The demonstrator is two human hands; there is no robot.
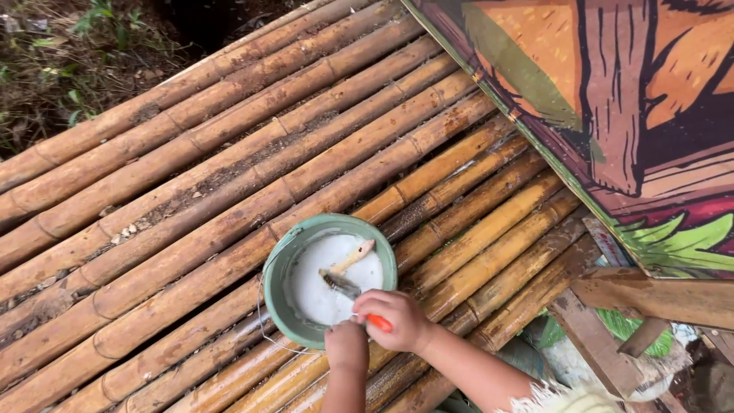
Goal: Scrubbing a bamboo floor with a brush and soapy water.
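Paintbrush [345,287]: dark bristles dipped in white paint, orange handle [379,323] sticking out of the right hand.
Right fingers: right hand [397,319] closed around the orange handle, near its end.
Left fingers: left hand [347,346] curled at the bucket's near rim; whether it grips the rim or only rests there I cannot tell.
Handling, as I judge it: brush is light and stiff, bristles soft and dripping; handle may be slick with paint, so hold it at mid-handle.
Bucket [284,262]: small, green, round, holding white paint, with a thin wire bail; likely light, apt to tip or slop.
Stick [352,257]: pale, leaning in the paint just beside the bristles.
Bamboo platform [191,206]: rounded poles with gaps, an uneven seat for the bucket.
Painted board [627,115]: right of the bucket, well apart.
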